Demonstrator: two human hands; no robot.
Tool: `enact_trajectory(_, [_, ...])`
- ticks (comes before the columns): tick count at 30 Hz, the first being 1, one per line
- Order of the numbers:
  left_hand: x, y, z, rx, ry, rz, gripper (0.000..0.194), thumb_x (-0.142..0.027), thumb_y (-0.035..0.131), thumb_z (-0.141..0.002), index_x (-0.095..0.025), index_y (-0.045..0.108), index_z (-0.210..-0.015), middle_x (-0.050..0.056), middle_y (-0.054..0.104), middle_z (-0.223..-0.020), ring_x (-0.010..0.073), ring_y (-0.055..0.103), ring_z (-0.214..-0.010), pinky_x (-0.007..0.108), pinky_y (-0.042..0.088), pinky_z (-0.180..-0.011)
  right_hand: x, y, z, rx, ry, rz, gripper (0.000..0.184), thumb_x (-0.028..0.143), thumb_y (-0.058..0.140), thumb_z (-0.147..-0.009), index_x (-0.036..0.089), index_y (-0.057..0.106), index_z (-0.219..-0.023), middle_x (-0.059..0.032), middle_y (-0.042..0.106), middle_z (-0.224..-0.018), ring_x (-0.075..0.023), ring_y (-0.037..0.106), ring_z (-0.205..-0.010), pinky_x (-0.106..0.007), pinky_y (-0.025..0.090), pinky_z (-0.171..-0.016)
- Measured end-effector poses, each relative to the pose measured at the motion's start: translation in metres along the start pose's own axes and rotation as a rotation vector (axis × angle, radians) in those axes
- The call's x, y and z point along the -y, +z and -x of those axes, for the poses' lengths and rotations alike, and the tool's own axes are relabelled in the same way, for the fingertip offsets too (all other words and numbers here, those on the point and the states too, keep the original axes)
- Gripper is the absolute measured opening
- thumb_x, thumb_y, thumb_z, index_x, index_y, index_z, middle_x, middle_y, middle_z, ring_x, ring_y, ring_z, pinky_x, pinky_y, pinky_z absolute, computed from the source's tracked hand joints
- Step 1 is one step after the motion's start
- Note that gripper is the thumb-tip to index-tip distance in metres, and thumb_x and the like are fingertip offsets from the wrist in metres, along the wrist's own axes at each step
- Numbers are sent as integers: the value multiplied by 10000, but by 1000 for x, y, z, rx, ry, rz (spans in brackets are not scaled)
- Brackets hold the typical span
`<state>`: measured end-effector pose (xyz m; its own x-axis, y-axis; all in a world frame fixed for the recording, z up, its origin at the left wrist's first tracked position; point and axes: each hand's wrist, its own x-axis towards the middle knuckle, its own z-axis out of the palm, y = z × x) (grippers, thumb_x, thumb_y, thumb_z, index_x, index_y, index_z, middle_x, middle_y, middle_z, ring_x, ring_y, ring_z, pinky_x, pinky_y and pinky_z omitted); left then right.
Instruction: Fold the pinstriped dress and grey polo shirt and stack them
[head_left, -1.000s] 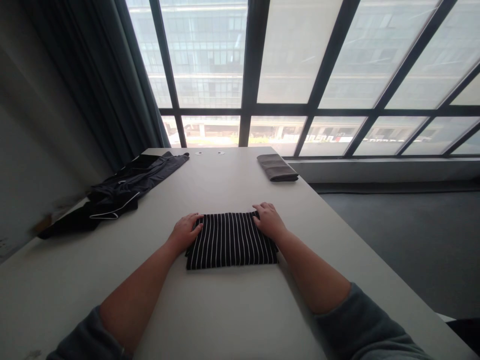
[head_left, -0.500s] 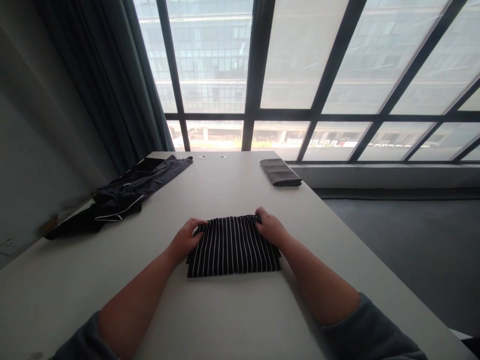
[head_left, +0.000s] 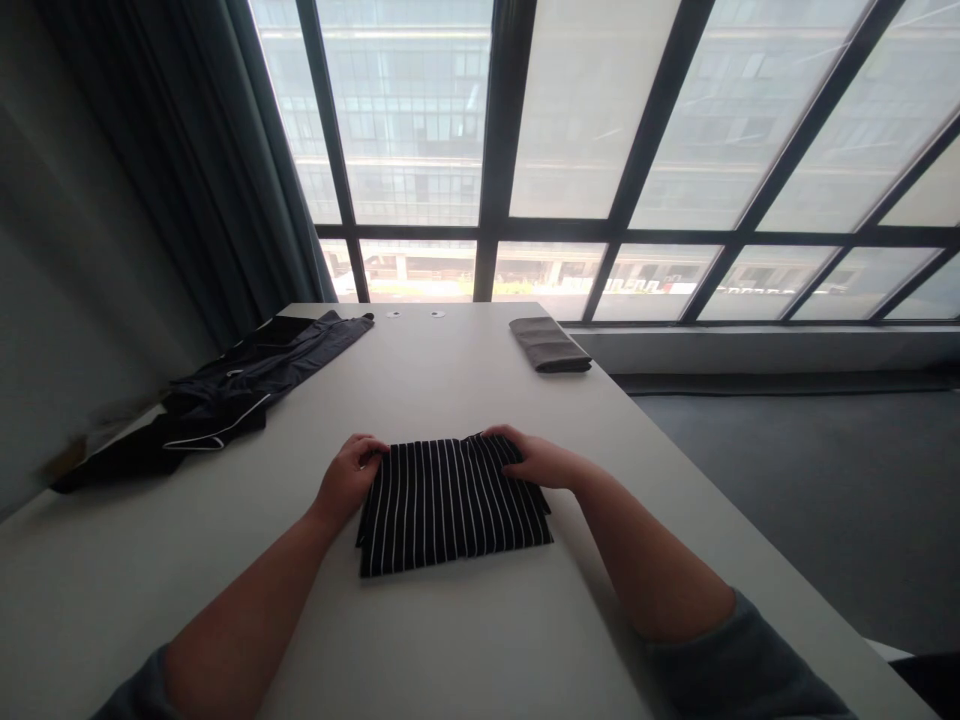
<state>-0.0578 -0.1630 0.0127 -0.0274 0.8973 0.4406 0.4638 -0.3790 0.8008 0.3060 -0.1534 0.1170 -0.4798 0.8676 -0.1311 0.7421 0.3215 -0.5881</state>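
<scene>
Bare table [head_left: 465,640] surrounds striped cloth [head_left: 450,500], both hands gripping its far edge.

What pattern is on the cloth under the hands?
Black with thin white stripes on the folded cloth, in the head view.

Single head-worn view, forward and down across the table [head_left: 465,640]; near, toward the window [head_left: 585,110].
</scene>
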Motion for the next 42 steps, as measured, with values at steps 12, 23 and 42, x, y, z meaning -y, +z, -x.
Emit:
enact_trajectory(12, [7,-6,-2,-48,-189,-289,233,-271,498,-786,-211,714,-847,55,707,-956,230,663,-832,372,546,-845,6,2,1,226,-39,80,329,375,711,-901,327,777,-1220,-22,733,-1160,-232,666,-1001,-338,512,-889])
enact_trajectory(23, [16,-2,-3,61,-114,-317,233,-310,483,-849,-211,686,-909,73,718,-1027,264,682,-1019,399,528,-970,10,12,-3,172,-4,147,327,313,757,-850,321,809,-1172,-39,734,-1167,-256,676,-1043,-351,536,-913])
enact_trajectory(42, [5,-2,-1,162,-120,-339,232,-339,489,-882,-207,646,-990,78,704,-1074,255,654,-1039,372,487,-938,17,9,-5,102,128,-49,363,285,725,-858,294,799,-1213,-24,728,-1284,-253,673,-1138,-339,526,-994])
